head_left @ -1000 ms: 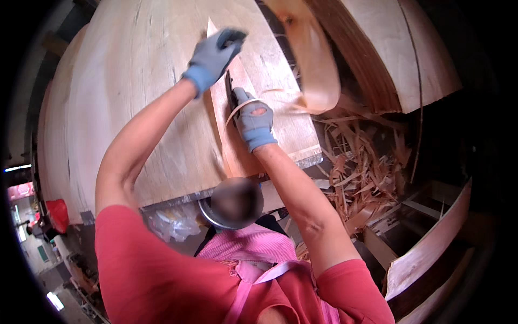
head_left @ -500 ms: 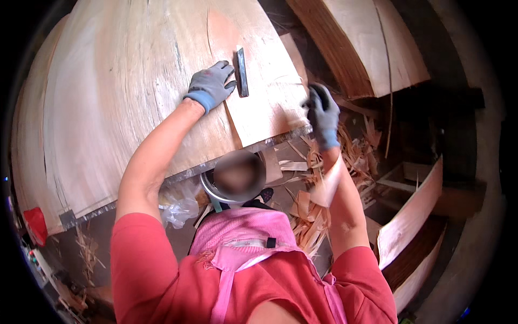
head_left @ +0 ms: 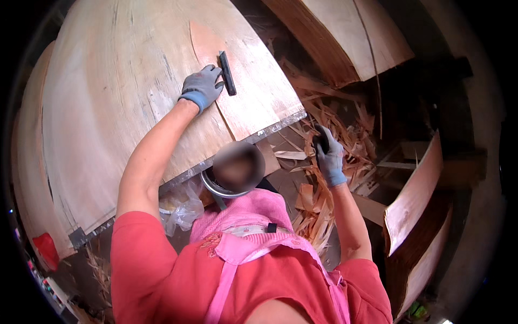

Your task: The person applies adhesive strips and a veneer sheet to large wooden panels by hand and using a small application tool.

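Big veneer sheet (head_left: 124, 97) lay curved across the table. Left arm reached straight up-frame, gloved left hand (head_left: 201, 86) flat on the sheet, fingers together, touching the dark bar tool (head_left: 227, 73); tool's long axis ran near-vertical, tilted slightly. Right hand (head_left: 328, 156) was off the sheet over wood scraps (head_left: 324, 205), curled shut on a small dark object (head_left: 320, 139).

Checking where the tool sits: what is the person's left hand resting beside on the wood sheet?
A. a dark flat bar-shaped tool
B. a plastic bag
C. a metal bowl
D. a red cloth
A: the gloved left hand lies on the wood sheet with its fingers against a dark flat bar-shaped tool.
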